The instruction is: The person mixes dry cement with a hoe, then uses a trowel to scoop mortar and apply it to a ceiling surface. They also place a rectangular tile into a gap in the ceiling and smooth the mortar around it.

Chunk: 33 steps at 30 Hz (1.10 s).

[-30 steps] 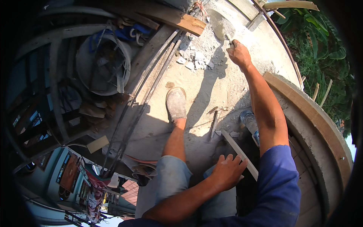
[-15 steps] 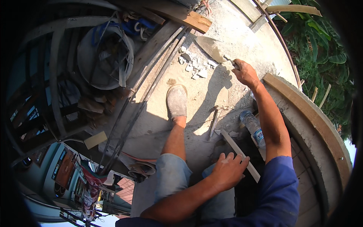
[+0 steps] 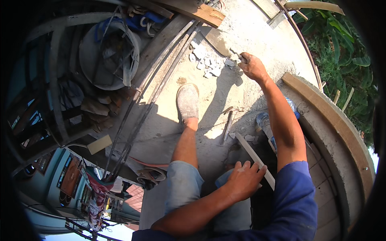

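My right hand (image 3: 252,66) is closed round the handle of a trowel (image 3: 217,41), mostly hidden in the fist. The trowel's broad, pale blade lies low over the dusty concrete, pointing up and left, just beyond a scatter of broken grey-white chunks (image 3: 208,64). Over my right knee rests my left hand (image 3: 243,180), its fingers loosely apart and its fingertips beside a pale wooden strip (image 3: 254,154); nothing shows in its grasp. A hammer (image 3: 229,122) lies on the ground between my left shoe (image 3: 187,102) and the strip.
Clear plastic bottles (image 3: 263,120) are partly hidden behind my right forearm. Long metal pipes (image 3: 161,88) run along the left, beside a large round bucket (image 3: 108,56). A curved wooden board (image 3: 329,120) edges the concrete at the right, with green plants (image 3: 341,48) beyond.
My right hand has shifted left and slightly up, carrying the trowel to the far side of the broken chunks. More of the bottles shows beside my forearm. My left hand stays put.
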Each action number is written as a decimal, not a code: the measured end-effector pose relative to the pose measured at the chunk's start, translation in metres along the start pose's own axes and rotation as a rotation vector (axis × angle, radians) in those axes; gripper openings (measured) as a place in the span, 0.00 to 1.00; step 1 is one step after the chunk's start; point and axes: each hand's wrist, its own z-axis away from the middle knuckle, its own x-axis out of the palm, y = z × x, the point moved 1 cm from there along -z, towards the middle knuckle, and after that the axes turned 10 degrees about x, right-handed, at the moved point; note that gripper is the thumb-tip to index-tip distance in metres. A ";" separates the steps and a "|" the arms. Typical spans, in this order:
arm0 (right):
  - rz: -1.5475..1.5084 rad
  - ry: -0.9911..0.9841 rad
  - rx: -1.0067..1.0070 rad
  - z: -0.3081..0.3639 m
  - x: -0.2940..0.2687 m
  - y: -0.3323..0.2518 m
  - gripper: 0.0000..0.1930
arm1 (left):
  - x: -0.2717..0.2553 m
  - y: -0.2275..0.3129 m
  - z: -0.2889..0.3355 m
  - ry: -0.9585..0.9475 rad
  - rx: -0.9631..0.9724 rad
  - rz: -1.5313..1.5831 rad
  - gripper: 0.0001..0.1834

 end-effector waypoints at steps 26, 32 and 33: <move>0.056 -0.041 -0.010 -0.038 -0.004 -0.027 0.15 | 0.006 -0.001 -0.005 0.058 -0.011 0.008 0.36; 0.096 -0.138 -0.158 -0.026 0.014 -0.021 0.16 | 0.003 -0.005 -0.004 0.084 -0.020 -0.004 0.37; 0.117 -0.181 -0.165 -0.014 0.013 -0.008 0.15 | 0.003 -0.004 -0.003 0.127 -0.015 0.002 0.37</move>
